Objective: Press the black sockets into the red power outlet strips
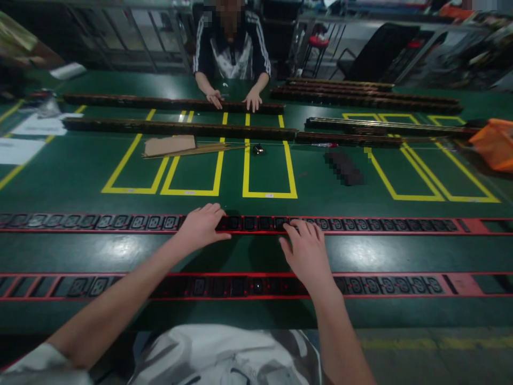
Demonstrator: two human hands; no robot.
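Observation:
A long red power strip (264,231) lined with black sockets runs across the green table in front of me. My left hand (202,227) straddles it, fingers over the far edge and thumb along the near edge. To the right, my right hand (306,243) bends its fingers onto the same strip, fingertips at the black sockets and thumb by the near edge. Several sockets (249,223) show between both hands. Closer to my body lies a second red power strip (463,285), its sockets partly hidden under my forearms. Some of its slots at the left have no socket.
Across the table (320,176), a co-worker (232,53) rests both hands on a dark rail (172,103). More dark rails (368,96) lie at the back right. Cardboard (170,145), yellow tape outlines (270,195) and an orange bag (495,144) are also there.

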